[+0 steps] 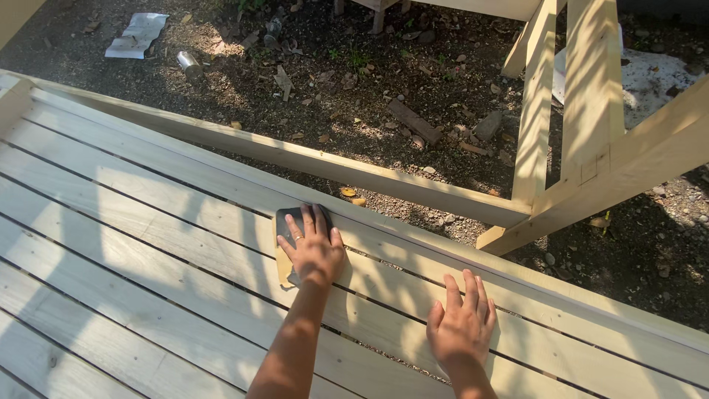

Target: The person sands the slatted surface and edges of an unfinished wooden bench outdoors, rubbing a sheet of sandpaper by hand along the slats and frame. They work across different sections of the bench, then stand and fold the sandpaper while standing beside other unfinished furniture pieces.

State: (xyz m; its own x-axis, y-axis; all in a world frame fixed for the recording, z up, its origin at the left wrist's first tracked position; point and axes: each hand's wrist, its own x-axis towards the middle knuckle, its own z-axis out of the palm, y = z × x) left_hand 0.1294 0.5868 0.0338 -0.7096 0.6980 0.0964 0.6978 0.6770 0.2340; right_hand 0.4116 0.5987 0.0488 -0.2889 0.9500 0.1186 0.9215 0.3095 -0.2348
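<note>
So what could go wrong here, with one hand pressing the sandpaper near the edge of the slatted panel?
1. The left hand presses a sandpaper sheet flat with bare fingers; on raw planks, splinters seem possible.
2. The sheet lies close to a gap between slats and may catch or tear there.
3. The right hand rests flat near the panel's raised outer rail; leaning on it there could tip or shift the panel.

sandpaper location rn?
Head view, centre-left: the sandpaper lies flat on the slats under the left hand, near the top rail.
</note>
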